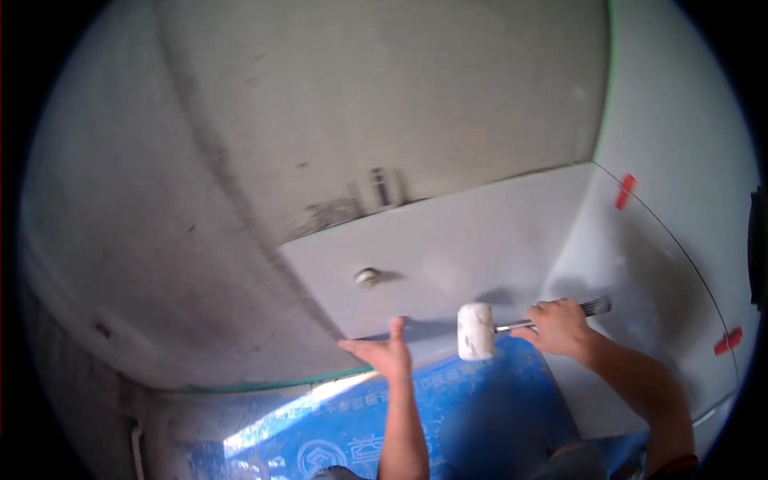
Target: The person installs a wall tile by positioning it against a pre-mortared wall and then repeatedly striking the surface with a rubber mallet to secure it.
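A large light grey tile (448, 248) is on the lower part of the bare concrete wall, with a round metal fitting (367, 278) standing out from it. My left hand (386, 350) is at the tile's lower left edge, thumb raised and fingers stretched along that edge. My right hand (558, 328) grips the handle of a white-headed mallet (476, 332), held in front of the tile near the lower right corner. The dark grip end of the handle pokes out beyond my fist.
Adjoining tiles (680, 160) on the right carry red clips (626, 192) across their joint. Bare concrete (384, 96) rises above. Blue printed sheeting (328, 432) covers the floor below, and a white pipe (136, 448) stands at the lower left.
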Demonstrator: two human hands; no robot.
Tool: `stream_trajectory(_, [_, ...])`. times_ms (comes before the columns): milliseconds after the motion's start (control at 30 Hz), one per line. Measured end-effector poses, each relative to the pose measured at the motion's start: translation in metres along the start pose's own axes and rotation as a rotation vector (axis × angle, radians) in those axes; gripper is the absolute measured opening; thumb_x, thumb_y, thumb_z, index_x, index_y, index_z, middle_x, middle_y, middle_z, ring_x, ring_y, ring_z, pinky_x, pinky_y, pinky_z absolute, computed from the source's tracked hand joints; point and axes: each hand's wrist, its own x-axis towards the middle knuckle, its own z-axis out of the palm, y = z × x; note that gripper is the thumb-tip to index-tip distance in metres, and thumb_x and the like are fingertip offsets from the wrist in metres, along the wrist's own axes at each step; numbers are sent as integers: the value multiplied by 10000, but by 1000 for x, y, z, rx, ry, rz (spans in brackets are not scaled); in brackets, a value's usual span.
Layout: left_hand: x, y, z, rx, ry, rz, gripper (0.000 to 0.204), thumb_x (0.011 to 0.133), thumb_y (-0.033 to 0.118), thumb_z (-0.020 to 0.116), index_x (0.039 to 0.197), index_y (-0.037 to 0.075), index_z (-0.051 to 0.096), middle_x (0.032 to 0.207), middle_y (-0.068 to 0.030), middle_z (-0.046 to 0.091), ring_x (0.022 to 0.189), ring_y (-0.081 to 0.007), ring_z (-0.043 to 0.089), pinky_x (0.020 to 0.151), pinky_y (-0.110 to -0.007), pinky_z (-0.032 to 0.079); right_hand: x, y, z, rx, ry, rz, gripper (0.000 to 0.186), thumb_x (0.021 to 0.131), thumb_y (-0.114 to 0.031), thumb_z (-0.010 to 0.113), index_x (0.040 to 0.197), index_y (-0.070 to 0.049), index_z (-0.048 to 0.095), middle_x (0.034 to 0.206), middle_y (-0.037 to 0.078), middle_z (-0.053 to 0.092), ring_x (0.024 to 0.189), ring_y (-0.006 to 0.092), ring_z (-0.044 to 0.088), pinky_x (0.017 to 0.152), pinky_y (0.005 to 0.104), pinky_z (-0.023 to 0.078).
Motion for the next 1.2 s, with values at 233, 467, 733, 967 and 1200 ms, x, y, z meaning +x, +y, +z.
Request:
stream_trajectory(233, [-4, 12, -6, -41, -21, -84, 1397, 621, 449, 889, 1435, -187, -52, 1516, -408, 21, 1448, -489, 41, 1195, -496, 80, 70, 6, -67, -171, 329, -426, 443, 791, -545, 667, 682, -132, 550, 658, 45, 579, 579, 275, 599, 529, 400, 431])
stream_trajectory(467, [-5, 14, -6, -39, -26, -71, 1408, 622, 470, 882, 1434, -186, -63, 1513, -413, 2, 1447, -493, 27, 1191, -518, 74, 90, 16, -115, -128, 294, -604, 420, 729, -497, 741, 656, -142, 531, 627, 52, 546, 554, 280, 571, 503, 396, 398])
stream_trajectory(733, [-6, 23, -9, -9, -37, -133, 1382, 635, 465, 875, 1453, -165, -44, 1542, -365, 1, 1466, -442, 32, 1205, -471, 78, 96, 20, -138, -352, 317, -605, 461, 753, -557, 709, 595, -164, 529, 588, 32, 524, 514, 240, 524, 532, 373, 350])
stream_trajectory(967, [-3, 20, -5, -54, -55, -135, 1427, 618, 496, 875, 1446, -166, -82, 1532, -385, -14, 1457, -471, 22, 1194, -513, 79, 100, 14, -178, -475, 72, -605, 529, 775, -640, 642, 599, -145, 581, 564, 45, 541, 523, 273, 580, 512, 390, 384])
stream_trajectory(1200, [-4, 22, -7, -48, -4, -126, 1409, 600, 477, 886, 1450, -174, -29, 1535, -380, 24, 1457, -465, 50, 1196, -498, 85, 101, 10, -183, -504, -20, -574, 553, 811, -657, 595, 642, -131, 623, 603, 52, 599, 554, 271, 613, 506, 376, 437])
